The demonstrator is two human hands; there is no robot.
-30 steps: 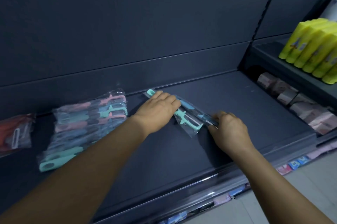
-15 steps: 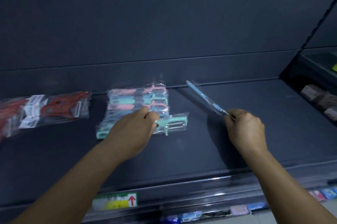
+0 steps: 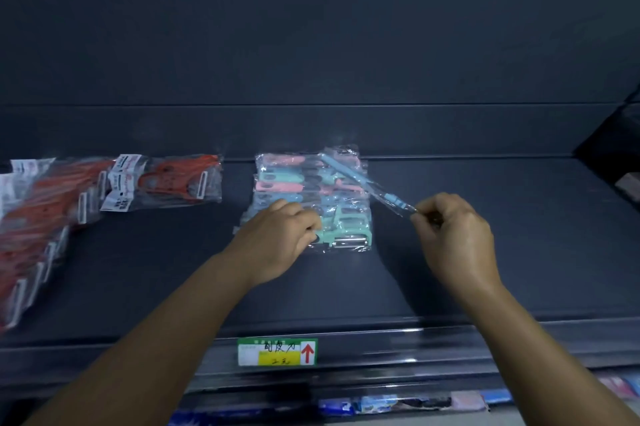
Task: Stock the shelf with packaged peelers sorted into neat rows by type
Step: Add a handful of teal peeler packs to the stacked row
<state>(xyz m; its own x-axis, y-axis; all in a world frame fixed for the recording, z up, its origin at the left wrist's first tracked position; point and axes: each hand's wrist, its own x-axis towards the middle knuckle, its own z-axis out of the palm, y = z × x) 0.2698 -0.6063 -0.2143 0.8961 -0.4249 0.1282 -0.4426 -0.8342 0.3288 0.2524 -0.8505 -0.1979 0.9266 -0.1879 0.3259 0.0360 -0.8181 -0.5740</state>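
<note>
Handling: because each peeler sits in thin, slick cellophane, we judge the packs light and crinkly, best pinched at a bag end.
Right hand (image 3: 457, 238): fingertips pinched on 1 blue peeler pack (image 3: 367, 183), slanting over the far right of the stack.
Left hand (image 3: 277, 238): lying loosely curled on the pastel peeler stack (image 3: 311, 190), mid-shelf; we cannot tell whether it grips.
Red peeler packs (image 3: 166, 183): glossy, fanned far left.
Shelf (image 3: 485, 273): dark, smooth.
</note>
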